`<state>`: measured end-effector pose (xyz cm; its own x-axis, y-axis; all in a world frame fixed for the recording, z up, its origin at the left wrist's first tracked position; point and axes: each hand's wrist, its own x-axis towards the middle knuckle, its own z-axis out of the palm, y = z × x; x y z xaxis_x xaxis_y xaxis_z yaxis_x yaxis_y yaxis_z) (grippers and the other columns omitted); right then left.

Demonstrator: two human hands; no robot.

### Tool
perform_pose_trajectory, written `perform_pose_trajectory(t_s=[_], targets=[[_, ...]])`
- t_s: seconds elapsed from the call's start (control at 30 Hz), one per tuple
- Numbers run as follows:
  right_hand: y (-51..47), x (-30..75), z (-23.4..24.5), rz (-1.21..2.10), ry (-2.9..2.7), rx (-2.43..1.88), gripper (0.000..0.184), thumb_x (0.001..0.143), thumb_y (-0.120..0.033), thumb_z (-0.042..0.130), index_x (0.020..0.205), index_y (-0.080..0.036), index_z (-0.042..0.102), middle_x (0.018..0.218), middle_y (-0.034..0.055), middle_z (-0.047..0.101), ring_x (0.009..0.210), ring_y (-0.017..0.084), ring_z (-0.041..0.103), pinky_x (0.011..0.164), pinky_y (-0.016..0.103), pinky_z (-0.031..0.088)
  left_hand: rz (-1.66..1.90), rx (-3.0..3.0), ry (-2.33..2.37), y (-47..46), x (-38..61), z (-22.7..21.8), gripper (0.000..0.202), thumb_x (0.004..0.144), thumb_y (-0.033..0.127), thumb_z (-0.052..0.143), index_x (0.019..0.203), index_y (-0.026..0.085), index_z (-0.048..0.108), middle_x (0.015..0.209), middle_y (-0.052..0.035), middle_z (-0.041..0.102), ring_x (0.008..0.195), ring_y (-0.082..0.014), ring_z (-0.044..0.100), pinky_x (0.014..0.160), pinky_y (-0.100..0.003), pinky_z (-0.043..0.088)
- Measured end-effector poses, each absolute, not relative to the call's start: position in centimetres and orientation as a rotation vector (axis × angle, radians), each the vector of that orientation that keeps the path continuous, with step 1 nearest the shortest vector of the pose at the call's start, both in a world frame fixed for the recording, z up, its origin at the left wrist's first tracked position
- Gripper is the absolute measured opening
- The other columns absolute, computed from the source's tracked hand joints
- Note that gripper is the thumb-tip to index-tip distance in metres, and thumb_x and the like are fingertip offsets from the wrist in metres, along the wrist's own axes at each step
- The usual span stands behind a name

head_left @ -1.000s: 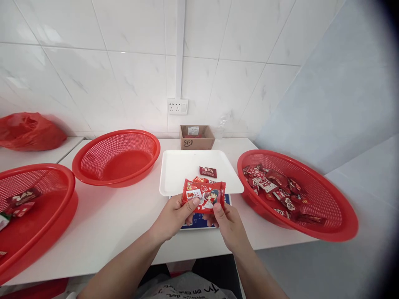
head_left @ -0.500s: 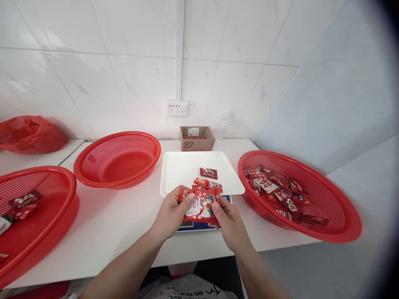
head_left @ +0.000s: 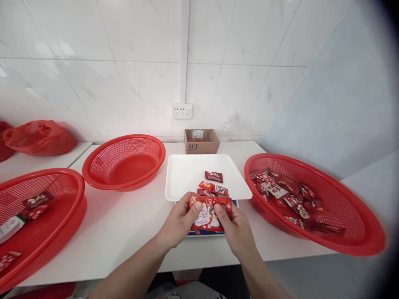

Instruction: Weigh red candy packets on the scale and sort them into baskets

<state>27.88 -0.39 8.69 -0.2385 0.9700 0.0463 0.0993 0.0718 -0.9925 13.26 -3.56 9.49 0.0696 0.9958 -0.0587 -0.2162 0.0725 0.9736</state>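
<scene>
Both hands pinch the top edge of a red snack packet (head_left: 208, 211) printed with cartoon figures, held just in front of a white square tray (head_left: 187, 176). My left hand (head_left: 181, 222) grips its left side with thumb on top. My right hand (head_left: 237, 227) grips the right side. Several small red candy packets (head_left: 213, 185) lie on the tray. The tray sits on a blue-edged scale (head_left: 205, 231), mostly hidden by my hands.
An empty red mesh basket (head_left: 124, 160) stands left of the tray. A red basket (head_left: 314, 199) with several candy packets is at the right. Another red basket (head_left: 34, 216) at far left holds a few packets. A small cardboard box (head_left: 201, 141) and a red plastic bag (head_left: 40, 137) sit near the tiled wall.
My hands have drawn closer together on the packet's top edge, and the packet now looks crumpled there. The view has shifted slightly.
</scene>
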Motion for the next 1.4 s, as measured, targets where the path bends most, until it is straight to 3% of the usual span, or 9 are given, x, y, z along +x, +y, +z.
perform_pose_trajectory(t_s=[0.33, 0.43, 0.6, 0.77, 0.9, 0.97, 1.1, 1.27, 1.4], targets=[[-0.5, 27.7, 8.5, 1.190, -1.521, -1.137, 0.040, 0.076, -0.055, 0.054, 0.077, -0.017, 0.064, 0.069, 0.0051, 0.067, 0.063, 0.018, 0.060, 0.056, 0.027, 0.048, 1.160, 1.013, 1.016, -3.9, 12.7, 9.5, 0.036, 0.075, 0.045, 0.062, 0.094, 0.015, 0.057, 0.069, 0.0003, 0.058, 0.057, -0.0083, 0.050, 0.046, -0.018, 0.045], [-0.5, 27.8, 8.2, 1.304, -1.533, -1.028, 0.044, 0.077, -0.057, 0.051, 0.092, -0.017, 0.063, 0.068, 0.0048, 0.066, 0.059, 0.017, 0.059, 0.050, 0.026, 0.046, 1.273, 0.965, 1.035, -3.3, 12.1, 9.5, 0.035, 0.075, 0.044, 0.063, 0.093, 0.015, 0.058, 0.072, -0.0008, 0.061, 0.056, -0.0088, 0.053, 0.044, -0.018, 0.045], [-0.1, 29.0, 8.0, 1.339, -1.529, -0.939, 0.046, 0.083, -0.053, 0.046, 0.113, -0.020, 0.055, 0.080, 0.0061, 0.066, 0.062, 0.015, 0.059, 0.048, 0.025, 0.046, 1.884, 0.651, 1.179, -0.4, 6.3, 11.1, 0.021, 0.076, 0.034, 0.064, 0.085, 0.017, 0.057, 0.074, 0.0014, 0.061, 0.053, -0.0064, 0.053, 0.043, -0.015, 0.045], [1.3, 30.9, 8.3, 1.127, -1.593, -1.184, 0.041, 0.082, -0.049, 0.050, 0.109, -0.020, 0.058, 0.089, 0.0070, 0.067, 0.075, 0.018, 0.060, 0.059, 0.028, 0.049, 1.999, 0.398, 1.202, 1.6, -0.1, 11.8, 0.022, 0.087, 0.033, 0.048, 0.092, 0.013, 0.057, 0.090, -0.0077, 0.063, 0.073, -0.0142, 0.065, 0.064, -0.026, 0.055], [3.1, 31.7, 8.0, 0.783, -1.764, -1.345, 0.036, 0.083, -0.046, 0.048, 0.106, -0.021, 0.061, 0.099, 0.0075, 0.067, 0.083, 0.021, 0.060, 0.069, 0.035, 0.049, 1.988, 0.498, 1.357, 0.9, 1.0, 10.6, 0.037, 0.082, 0.028, 0.054, 0.118, 0.020, 0.044, 0.108, -0.0095, 0.059, 0.087, -0.0174, 0.064, 0.075, -0.033, 0.053], [4.1, 31.6, 7.6, 0.566, -1.913, -1.327, 0.033, 0.084, -0.040, 0.047, 0.105, -0.020, 0.062, 0.103, 0.0083, 0.066, 0.092, 0.024, 0.058, 0.078, 0.039, 0.048, 1.899, 0.823, 1.480, 0.3, 3.4, 10.0, 0.041, 0.079, 0.028, 0.058, 0.118, 0.025, 0.046, 0.109, -0.0060, 0.060, 0.088, -0.0168, 0.062, 0.077, -0.033, 0.052], [5.8, 30.7, 7.0, 0.312, -2.149, -1.234, 0.030, 0.084, -0.027, 0.046, 0.108, -0.019, 0.062, 0.110, 0.0088, 0.065, 0.106, 0.025, 0.053, 0.091, 0.042, 0.042, 1.279, 1.620, 1.589, 0.1, 8.8, 9.2, 0.018, 0.080, 0.027, 0.054, 0.093, 0.021, 0.064, 0.099, -0.0053, 0.065, 0.094, -0.0195, 0.058, 0.082, -0.034, 0.047], [6.2, 29.7, 7.5, 0.309, -2.304, -1.269, 0.033, 0.083, -0.017, 0.045, 0.113, -0.017, 0.059, 0.112, 0.0086, 0.064, 0.106, 0.025, 0.054, 0.091, 0.042, 0.042, 0.898, 2.170, 1.511, 2.9, 12.0, 9.3, 0.037, 0.079, 0.013, 0.045, 0.110, 0.022, 0.062, 0.108, -0.0048, 0.066, 0.106, -0.0228, 0.051, 0.092, -0.037, 0.041], [6.0, 29.7, 7.8, 0.310, -2.316, -1.293, 0.033, 0.084, -0.017, 0.045, 0.114, -0.018, 0.058, 0.112, 0.0086, 0.064, 0.106, 0.024, 0.054, 0.090, 0.041, 0.042, 0.685, 2.223, 1.541, 5.3, 12.5, 9.5, 0.044, 0.074, 0.009, 0.046, 0.114, 0.021, 0.060, 0.101, -0.0073, 0.066, 0.102, -0.0242, 0.054, 0.084, -0.034, 0.045]])
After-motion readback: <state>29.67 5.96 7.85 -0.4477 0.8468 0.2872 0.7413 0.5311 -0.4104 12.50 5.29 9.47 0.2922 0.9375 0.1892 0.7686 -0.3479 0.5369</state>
